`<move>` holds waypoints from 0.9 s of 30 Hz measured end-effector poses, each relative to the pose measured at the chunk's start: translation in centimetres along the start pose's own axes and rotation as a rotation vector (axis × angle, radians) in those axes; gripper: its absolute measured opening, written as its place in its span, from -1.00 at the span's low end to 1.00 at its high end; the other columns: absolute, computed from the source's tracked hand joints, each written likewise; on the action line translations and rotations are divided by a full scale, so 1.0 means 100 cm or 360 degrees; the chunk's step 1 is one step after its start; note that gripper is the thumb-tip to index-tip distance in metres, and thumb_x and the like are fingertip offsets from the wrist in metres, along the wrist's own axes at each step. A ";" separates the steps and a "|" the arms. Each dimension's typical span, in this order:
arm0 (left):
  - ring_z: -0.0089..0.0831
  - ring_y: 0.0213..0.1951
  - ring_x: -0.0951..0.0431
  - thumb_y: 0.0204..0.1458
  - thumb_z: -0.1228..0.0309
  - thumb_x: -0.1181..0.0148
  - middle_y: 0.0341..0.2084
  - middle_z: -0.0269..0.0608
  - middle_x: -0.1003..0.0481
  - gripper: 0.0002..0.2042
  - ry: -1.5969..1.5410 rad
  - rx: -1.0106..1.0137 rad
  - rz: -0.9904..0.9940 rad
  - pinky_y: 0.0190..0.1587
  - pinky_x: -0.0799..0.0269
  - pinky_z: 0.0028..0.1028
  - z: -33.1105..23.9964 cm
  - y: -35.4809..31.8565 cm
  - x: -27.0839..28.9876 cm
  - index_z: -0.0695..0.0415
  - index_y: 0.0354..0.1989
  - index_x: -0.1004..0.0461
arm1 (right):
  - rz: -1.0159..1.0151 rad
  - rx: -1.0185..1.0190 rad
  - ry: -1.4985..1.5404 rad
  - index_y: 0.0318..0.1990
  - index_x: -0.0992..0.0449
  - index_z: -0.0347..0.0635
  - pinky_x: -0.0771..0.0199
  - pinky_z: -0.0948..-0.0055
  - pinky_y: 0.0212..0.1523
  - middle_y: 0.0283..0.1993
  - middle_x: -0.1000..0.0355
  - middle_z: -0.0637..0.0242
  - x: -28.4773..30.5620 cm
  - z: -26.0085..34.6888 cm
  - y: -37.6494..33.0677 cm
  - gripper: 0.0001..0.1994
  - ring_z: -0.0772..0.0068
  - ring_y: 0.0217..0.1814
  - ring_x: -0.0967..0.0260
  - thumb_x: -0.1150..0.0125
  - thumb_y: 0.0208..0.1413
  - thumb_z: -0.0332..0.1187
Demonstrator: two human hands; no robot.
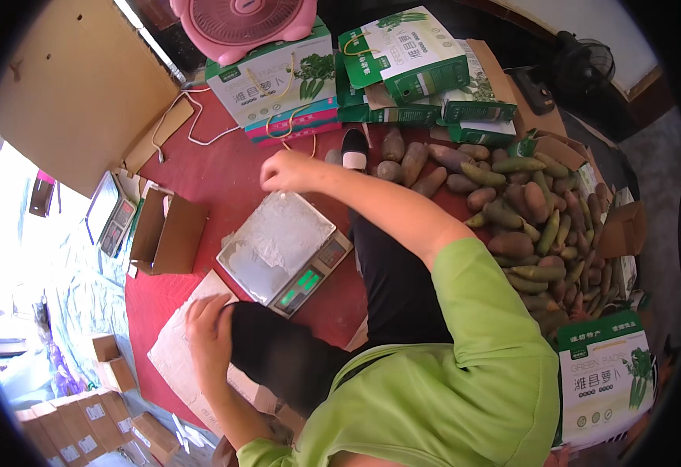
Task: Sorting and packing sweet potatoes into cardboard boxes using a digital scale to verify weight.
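Nearest us, our left hand [210,331] rests with fingers curled over our black-clad knee [278,354], holding nothing, above flat cardboard [173,354] on the red floor [216,175]. Just beyond sits a digital scale [282,251], its foil-covered pan bare. Farther out, our right hand [286,171] hangs past the scale's far edge, fingers bunched downward; we cannot tell if it grips anything. The green radishes [527,218] lie heaped to its right, most long axes pointing away from us, much closer to this hand than the left.

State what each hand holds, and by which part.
Left hand holds nothing; it rests on the person's dark-trousered knee. Right hand hovers above the scale, fingers curled; whether it grips anything cannot be told.
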State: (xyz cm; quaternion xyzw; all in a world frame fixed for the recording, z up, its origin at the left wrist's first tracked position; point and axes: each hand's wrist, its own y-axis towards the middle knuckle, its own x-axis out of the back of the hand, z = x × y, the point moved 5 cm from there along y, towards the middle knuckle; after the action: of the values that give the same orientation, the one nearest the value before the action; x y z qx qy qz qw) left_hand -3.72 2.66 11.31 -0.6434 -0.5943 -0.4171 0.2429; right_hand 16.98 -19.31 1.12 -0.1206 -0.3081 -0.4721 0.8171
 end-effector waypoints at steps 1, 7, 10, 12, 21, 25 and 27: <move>-0.16 -0.23 -0.48 -0.09 0.57 -0.18 -0.35 -0.09 -0.52 -0.84 -0.0064 -0.0034 0.0084 -0.10 -0.34 -0.31 -0.006 0.016 -0.015 0.22 -0.29 -0.54 | -0.0051 -0.0156 0.0119 -0.37 -0.57 -0.25 -0.48 0.40 -0.36 -0.43 -0.53 0.20 0.016 -0.020 -0.007 -0.80 0.35 -0.42 -0.49 -0.17 -0.09 -0.31; -0.14 -0.27 -0.49 -0.09 0.48 -0.20 -0.42 -0.13 -0.51 -0.87 0.0157 -0.0278 0.0432 -0.08 -0.33 -0.26 0.005 0.052 -0.094 0.13 -0.33 -0.55 | -0.0406 -0.0709 0.0384 -0.30 -0.55 -0.29 -0.44 0.50 -0.50 -0.42 -0.51 0.28 0.077 -0.150 -0.054 -0.82 0.52 -0.48 -0.45 -0.21 -0.05 -0.38; -0.15 -0.27 -0.50 -0.09 0.47 -0.20 -0.43 -0.13 -0.51 -0.85 0.0331 -0.0023 0.0655 -0.09 -0.33 -0.26 0.031 0.045 -0.102 0.13 -0.31 -0.55 | -0.0617 -0.1180 0.0599 -0.10 -0.48 -0.24 -0.36 0.53 -0.57 -0.37 -0.49 0.31 0.092 -0.192 -0.084 -0.68 0.54 -0.50 -0.41 -0.24 -0.04 -0.35; -0.15 -0.27 -0.50 -0.10 0.46 -0.20 -0.43 -0.13 -0.51 -0.85 0.0248 0.0017 0.0605 -0.09 -0.34 -0.26 0.029 0.053 -0.102 0.13 -0.31 -0.56 | -0.0778 -0.1362 0.0608 0.07 -0.36 -0.18 -0.32 0.54 -0.60 -0.35 -0.47 0.33 0.106 -0.230 -0.099 -0.55 0.56 -0.52 -0.39 -0.24 -0.02 -0.35; -0.13 -0.30 -0.49 -0.10 0.47 -0.20 -0.45 -0.11 -0.50 -0.85 0.0245 0.0146 0.0672 -0.14 -0.35 -0.25 0.037 0.069 -0.109 0.12 -0.31 -0.56 | -0.1339 -0.1566 0.0609 0.36 0.09 -0.03 -0.38 0.48 -0.62 -0.22 -0.45 0.28 0.156 -0.308 -0.112 -0.21 0.48 -0.50 -0.41 -0.22 0.00 -0.46; -0.14 -0.31 -0.49 -0.10 0.46 -0.20 -0.46 -0.12 -0.49 -0.85 0.0243 0.0236 0.0696 -0.16 -0.35 -0.24 0.041 0.074 -0.110 0.11 -0.31 -0.56 | -0.1393 -0.1580 0.0689 0.38 0.14 0.00 -0.40 0.45 -0.57 -0.19 -0.46 0.30 0.162 -0.326 -0.103 -0.18 0.49 -0.48 -0.41 -0.22 0.00 -0.47; -0.13 -0.31 -0.49 -0.09 0.46 -0.20 -0.47 -0.12 -0.48 -0.85 0.0263 0.0260 0.0716 -0.17 -0.36 -0.24 0.042 0.074 -0.112 0.11 -0.31 -0.56 | -0.1422 -0.1551 0.0677 0.38 0.16 0.00 -0.39 0.46 -0.57 -0.18 -0.46 0.30 0.163 -0.334 -0.099 -0.17 0.49 -0.48 -0.40 -0.22 0.00 -0.46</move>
State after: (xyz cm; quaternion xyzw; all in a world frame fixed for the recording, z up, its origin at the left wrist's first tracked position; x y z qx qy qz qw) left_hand 5.04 -1.56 1.19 -0.7013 -0.4461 -0.3544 0.4285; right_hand 27.58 -52.17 -15.78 -0.2402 0.0859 -0.8612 0.4397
